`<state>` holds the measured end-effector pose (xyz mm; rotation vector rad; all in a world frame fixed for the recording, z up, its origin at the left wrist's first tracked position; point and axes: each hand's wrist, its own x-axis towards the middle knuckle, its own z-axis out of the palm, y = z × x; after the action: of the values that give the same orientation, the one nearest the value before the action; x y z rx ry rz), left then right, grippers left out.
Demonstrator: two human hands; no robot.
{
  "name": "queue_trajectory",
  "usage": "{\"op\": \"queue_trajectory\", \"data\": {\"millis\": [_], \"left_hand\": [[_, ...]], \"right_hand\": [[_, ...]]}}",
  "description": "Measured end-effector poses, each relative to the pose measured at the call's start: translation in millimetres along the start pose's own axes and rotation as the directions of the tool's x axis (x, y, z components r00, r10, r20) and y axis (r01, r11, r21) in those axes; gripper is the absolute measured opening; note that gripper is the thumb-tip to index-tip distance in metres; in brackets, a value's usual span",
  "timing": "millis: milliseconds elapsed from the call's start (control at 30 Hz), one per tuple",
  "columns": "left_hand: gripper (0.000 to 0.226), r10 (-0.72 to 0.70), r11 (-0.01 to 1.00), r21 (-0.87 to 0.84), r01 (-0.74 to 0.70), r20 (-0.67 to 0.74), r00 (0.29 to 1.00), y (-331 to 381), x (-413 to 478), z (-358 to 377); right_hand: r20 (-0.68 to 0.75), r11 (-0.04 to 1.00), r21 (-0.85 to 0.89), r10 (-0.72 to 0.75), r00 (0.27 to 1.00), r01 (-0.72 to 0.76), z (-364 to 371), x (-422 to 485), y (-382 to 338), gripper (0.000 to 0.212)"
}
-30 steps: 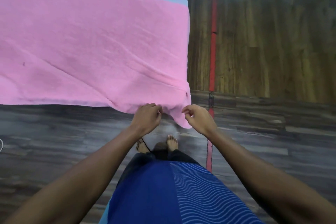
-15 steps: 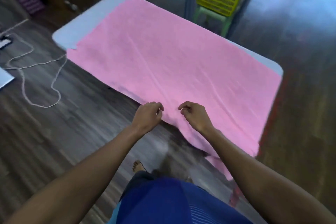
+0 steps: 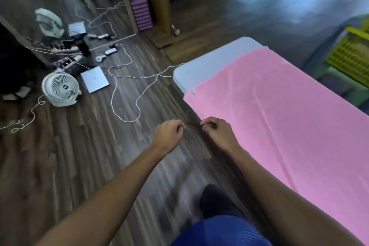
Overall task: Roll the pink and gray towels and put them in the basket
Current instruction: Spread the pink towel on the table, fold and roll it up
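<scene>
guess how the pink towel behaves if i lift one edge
Likely floppy: the towel lies flat on the table with soft creases, so it should sag and fold. Its fuzzy-looking surface probably grips, not slips. It covers most of the table, so a lifted edge would likely drag the rest.

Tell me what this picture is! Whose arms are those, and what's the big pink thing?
The camera sits on a person's head and looks down, so those are that person's own arms. The big pink thing is a pink towel spread flat on a white table. The left hand is over the floor, curled up, holding nothing I can see. The right hand is at the towel's edge; whether it pinches it is too blurry to tell. A yellow basket waits beyond the table, and a fan sits on the floor among cables.
</scene>
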<state>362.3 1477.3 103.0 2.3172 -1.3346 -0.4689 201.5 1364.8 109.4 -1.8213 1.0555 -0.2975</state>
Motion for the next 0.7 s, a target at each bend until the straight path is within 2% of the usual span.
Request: {"op": "queue_trajectory", "data": {"millis": [167,400,700], "left_hand": [[0.018,-0.064,0.998,-0.025,0.063,-0.049,0.997,-59,101,-40],[0.019,-0.114,0.993,0.004,0.114,-0.002,0.993,-117,275,-94],[0.023,-0.028,0.999,-0.036,0.031,0.066,0.997,-156,506,-148]], "right_hand": [[0.029,0.999,0.022,-0.042,0.999,0.042,41,122,-42,0.023],[0.000,0.993,0.048,-0.105,0.995,0.104,66,307,-109,0.013],[-0.067,0.998,0.062,0.007,0.998,-0.003,52,514,-169,0.009]]}}
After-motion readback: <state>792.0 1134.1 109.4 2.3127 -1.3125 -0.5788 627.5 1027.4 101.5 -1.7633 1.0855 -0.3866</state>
